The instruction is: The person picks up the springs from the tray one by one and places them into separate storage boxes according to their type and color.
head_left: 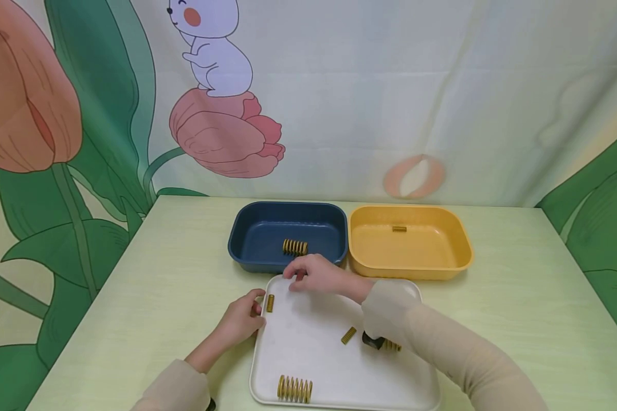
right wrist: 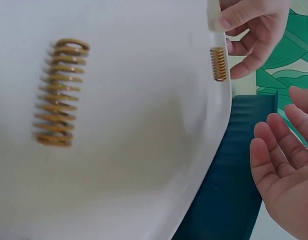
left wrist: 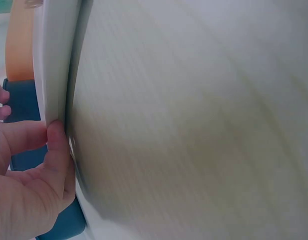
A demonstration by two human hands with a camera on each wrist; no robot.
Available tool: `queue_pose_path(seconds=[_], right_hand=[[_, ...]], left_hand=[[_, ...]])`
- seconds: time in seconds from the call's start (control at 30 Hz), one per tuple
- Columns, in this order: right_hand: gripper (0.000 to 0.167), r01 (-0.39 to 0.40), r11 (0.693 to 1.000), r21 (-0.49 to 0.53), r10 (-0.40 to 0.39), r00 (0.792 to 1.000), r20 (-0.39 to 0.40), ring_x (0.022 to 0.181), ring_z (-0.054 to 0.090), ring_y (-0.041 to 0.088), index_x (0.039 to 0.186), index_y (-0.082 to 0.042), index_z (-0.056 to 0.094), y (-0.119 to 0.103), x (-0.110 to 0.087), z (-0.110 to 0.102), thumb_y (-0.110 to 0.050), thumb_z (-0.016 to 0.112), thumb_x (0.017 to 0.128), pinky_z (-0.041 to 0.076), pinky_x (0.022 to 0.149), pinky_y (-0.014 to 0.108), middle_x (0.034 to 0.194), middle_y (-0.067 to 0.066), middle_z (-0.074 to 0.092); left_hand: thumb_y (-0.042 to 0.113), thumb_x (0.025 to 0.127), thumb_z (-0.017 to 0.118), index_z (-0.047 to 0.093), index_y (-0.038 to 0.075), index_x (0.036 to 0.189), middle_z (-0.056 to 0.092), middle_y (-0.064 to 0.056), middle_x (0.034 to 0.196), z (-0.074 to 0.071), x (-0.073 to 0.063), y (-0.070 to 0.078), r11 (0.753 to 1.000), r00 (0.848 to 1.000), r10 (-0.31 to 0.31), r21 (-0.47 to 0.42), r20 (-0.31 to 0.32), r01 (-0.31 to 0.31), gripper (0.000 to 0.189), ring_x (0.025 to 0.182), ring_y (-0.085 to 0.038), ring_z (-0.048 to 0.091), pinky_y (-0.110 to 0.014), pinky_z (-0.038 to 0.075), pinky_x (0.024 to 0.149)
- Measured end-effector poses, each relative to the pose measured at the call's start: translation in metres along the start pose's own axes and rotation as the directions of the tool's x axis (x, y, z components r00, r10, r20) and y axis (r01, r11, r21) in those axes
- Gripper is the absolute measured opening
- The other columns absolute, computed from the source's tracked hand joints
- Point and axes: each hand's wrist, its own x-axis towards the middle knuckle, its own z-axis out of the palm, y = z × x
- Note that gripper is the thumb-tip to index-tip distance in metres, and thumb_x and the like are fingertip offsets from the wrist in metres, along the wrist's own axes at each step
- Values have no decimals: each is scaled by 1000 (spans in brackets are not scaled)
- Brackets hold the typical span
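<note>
My left hand (head_left: 240,319) pinches the left rim of a white tray (head_left: 319,365); the left wrist view shows its thumb and fingers on that rim. Over the tray's far edge, beside the blue bin (head_left: 259,265), hovers my right hand (head_left: 319,274), fingers loosely bent and holding nothing in the right wrist view. A small brass-coloured spring (head_left: 270,303) lies along the left rim. Another small spring (head_left: 348,335) is mid-tray, and a large spring (head_left: 295,389) sits near the front-left corner. My right wrist partly hides a further spring (head_left: 392,345).
One large spring (head_left: 295,247) lies inside the blue bin. Right beside it stands a yellow bin (head_left: 411,269) with a small spring (head_left: 399,229) in it. Both bins are behind the tray on a pale green table (head_left: 524,308), with a printed curtain (head_left: 349,114) at the back.
</note>
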Motion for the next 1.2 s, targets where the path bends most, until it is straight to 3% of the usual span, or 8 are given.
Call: queue_pose_path(seconds=[0.3,0.87,1.1,1.2], right_hand=[[27,-28,999,-26,29,999,45,83,55,14,105,-5,63,2,6,14,-12,63,79,44,68,18,107,8,61],[27,-8,996,-89,12,999,43,82,54,12,104,-10,64,7,13,32,-13,64,77,42,68,18,103,4,60],[27,12,994,-107,-7,999,42,81,53,11,104,-8,63,9,15,39,-10,63,77,42,69,17,104,5,60],[27,26,994,-109,-22,999,39,78,52,10,104,-7,63,10,17,41,-9,63,77,41,69,17,106,5,60]], left_hand=[[-4,73,56,46,-1,119,48,-7,77,0,0,-3,1000,1000,16,9,-9,-16,47,59,-13,45,-23,43,50],[-4,73,56,45,-1,119,49,-7,77,0,-1,-5,999,999,37,21,-13,-37,47,57,-12,45,-23,43,49],[-5,70,54,46,-2,115,48,-7,74,0,-2,-9,995,994,104,0,-23,-104,46,55,-12,46,-24,44,48],[-5,71,55,46,-2,117,49,-8,76,0,-2,-8,997,997,72,4,-20,-72,47,56,-12,46,-23,44,49]])
